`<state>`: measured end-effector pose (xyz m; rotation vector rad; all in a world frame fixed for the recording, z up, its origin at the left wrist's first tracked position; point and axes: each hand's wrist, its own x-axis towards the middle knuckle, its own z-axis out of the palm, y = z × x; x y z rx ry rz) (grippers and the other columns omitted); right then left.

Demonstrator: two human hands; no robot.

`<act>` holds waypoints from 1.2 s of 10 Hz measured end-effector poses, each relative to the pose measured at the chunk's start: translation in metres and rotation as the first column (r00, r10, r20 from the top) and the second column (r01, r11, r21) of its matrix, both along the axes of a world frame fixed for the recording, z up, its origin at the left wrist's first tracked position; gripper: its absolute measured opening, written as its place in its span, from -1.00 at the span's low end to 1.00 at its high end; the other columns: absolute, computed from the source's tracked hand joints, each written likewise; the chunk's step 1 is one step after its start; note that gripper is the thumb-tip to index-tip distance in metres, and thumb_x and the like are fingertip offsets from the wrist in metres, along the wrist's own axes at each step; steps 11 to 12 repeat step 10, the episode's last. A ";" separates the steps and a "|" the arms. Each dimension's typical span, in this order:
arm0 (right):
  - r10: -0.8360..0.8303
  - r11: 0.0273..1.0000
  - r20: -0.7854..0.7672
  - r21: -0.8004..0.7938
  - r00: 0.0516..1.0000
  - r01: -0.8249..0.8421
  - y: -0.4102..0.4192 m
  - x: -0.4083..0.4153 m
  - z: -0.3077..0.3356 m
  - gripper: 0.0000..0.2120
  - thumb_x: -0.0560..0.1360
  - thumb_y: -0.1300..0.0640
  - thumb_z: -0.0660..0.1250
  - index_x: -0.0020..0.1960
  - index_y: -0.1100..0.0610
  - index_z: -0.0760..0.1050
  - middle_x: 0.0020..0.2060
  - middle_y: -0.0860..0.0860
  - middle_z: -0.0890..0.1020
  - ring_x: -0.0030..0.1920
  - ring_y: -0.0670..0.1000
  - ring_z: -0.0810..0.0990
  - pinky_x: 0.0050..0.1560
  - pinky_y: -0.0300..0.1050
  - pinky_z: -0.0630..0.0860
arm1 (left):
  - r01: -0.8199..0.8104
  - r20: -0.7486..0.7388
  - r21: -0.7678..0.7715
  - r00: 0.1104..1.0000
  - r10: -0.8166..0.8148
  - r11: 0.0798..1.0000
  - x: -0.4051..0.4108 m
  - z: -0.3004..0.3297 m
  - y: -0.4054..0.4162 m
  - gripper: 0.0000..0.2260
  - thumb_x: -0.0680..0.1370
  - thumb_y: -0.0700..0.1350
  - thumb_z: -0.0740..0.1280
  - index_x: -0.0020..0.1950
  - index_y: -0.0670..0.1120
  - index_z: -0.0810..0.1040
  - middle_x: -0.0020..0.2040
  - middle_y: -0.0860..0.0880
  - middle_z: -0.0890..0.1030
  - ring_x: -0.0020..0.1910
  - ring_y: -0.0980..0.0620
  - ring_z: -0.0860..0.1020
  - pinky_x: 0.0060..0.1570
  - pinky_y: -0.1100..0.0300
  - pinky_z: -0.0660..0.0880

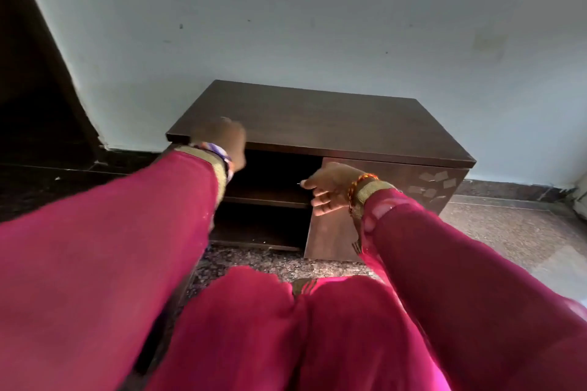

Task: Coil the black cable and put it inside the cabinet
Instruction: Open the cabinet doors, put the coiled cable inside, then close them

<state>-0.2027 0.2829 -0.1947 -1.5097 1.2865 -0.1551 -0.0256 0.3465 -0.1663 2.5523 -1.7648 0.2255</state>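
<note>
A low dark wooden cabinet (317,124) stands against a pale wall (286,16) on a speckled stone floor (508,232). Its left half is open, showing a shelf (266,197) with dark space above and below; the right door (381,200) looks shut. The left hand (227,136) is at the cabinet's front left corner, blurred, so whether its fingers are curled on the top edge or loose cannot be told. The right hand (330,187) hovers at the edge of the right door beside the opening, its fingers (324,200) spread and holding nothing.

The black cable is not visible anywhere: neither hand carries it, and the compartments are too dark to show whether it lies inside.

The risks, as I judge them, follow from that darkness. If the coil sits on the shelf, it may be near the front lip and slide out, or a loose loop may spring open and hang over the edge. Closing the left side without checking could pinch a stray loop. The blurred left hand suggests quick movement, which could knock the corner.
</note>
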 end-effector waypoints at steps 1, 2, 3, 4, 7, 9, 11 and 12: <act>0.382 0.923 -0.169 0.030 0.908 -0.383 0.045 0.041 0.021 -0.65 0.56 0.19 0.22 0.30 0.28 0.36 0.10 0.18 0.47 0.17 0.17 0.50 0.11 0.14 0.48 | -0.217 -0.016 0.380 0.970 0.241 0.899 0.050 0.008 0.048 -0.71 0.52 -0.11 0.27 0.15 -0.23 0.57 0.14 -0.17 0.61 0.14 -0.14 0.58 0.10 0.10 0.50; 0.543 0.839 -0.158 0.058 0.824 -0.542 0.066 0.066 0.028 -0.79 0.56 0.20 0.22 0.18 0.20 0.40 -0.06 0.11 0.49 0.08 0.16 0.49 0.08 0.13 0.48 | -0.242 -0.006 0.605 0.951 0.308 0.759 0.072 0.008 0.087 -0.66 0.52 -0.06 0.30 0.22 -0.21 0.54 0.20 -0.15 0.59 0.14 -0.09 0.57 0.10 0.13 0.48; 0.625 0.779 -0.142 0.053 0.767 -0.625 0.089 0.088 0.032 -0.79 0.57 0.21 0.21 0.18 0.21 0.40 -0.15 0.09 0.46 -0.02 0.14 0.49 0.03 0.12 0.50 | -0.202 -0.052 0.701 0.942 0.331 0.684 0.076 -0.001 0.106 -0.65 0.51 -0.07 0.32 0.22 -0.23 0.54 0.20 -0.17 0.61 0.13 -0.12 0.59 0.16 0.06 0.48; 0.635 0.771 -0.151 0.062 0.758 -0.634 0.100 0.093 0.026 -0.65 0.57 0.15 0.21 0.29 0.30 0.37 -0.12 0.13 0.48 -0.01 0.16 0.48 0.02 0.13 0.49 | -0.158 -0.245 0.670 0.875 0.418 0.725 0.070 -0.001 0.103 -0.70 0.52 -0.18 0.30 0.22 -0.26 0.53 0.16 -0.21 0.60 0.06 -0.14 0.57 0.13 0.03 0.48; 0.545 0.613 -0.587 -0.209 0.599 -0.762 0.085 0.050 0.010 -0.63 0.54 0.06 0.24 0.27 0.22 0.44 0.00 0.14 0.62 0.18 0.16 0.56 0.05 -0.13 0.48 | -0.177 -0.872 0.434 0.166 0.461 0.884 -0.007 -0.036 0.034 -0.83 0.55 -0.24 0.26 -0.10 -0.37 0.48 -0.38 -0.16 0.66 -0.08 -0.16 0.58 -0.30 0.24 0.61; 0.233 0.706 -0.647 -0.400 0.726 -0.584 0.042 0.023 0.008 -0.62 0.50 0.07 0.31 0.23 0.27 0.48 0.20 0.17 0.58 0.19 0.17 0.58 -0.16 -0.14 0.55 | -0.285 -0.974 0.220 -0.010 0.226 0.933 -0.037 -0.043 -0.003 -0.62 0.55 -0.24 0.26 0.34 -0.32 0.35 0.26 -0.23 0.48 0.33 -0.20 0.45 0.23 0.00 0.49; 0.156 0.731 -0.621 -0.450 0.768 -0.512 0.039 0.012 0.009 -0.64 0.54 0.12 0.25 0.26 0.28 0.44 0.24 0.18 0.54 0.24 0.19 0.53 0.13 -0.03 0.49 | -0.233 -0.971 0.231 0.011 0.240 0.945 -0.051 -0.045 -0.006 -0.65 0.58 -0.24 0.20 0.34 -0.36 0.34 0.30 -0.30 0.47 0.34 -0.20 0.45 0.29 -0.02 0.43; 0.156 0.731 -0.621 -0.450 0.768 -0.512 0.039 0.012 0.009 -0.64 0.54 0.12 0.25 0.26 0.28 0.44 0.24 0.18 0.54 0.24 0.19 0.53 0.13 -0.03 0.49 | -0.233 -0.971 0.231 0.011 0.240 0.945 -0.051 -0.045 -0.006 -0.65 0.58 -0.24 0.20 0.34 -0.36 0.34 0.30 -0.30 0.47 0.34 -0.20 0.45 0.29 -0.02 0.43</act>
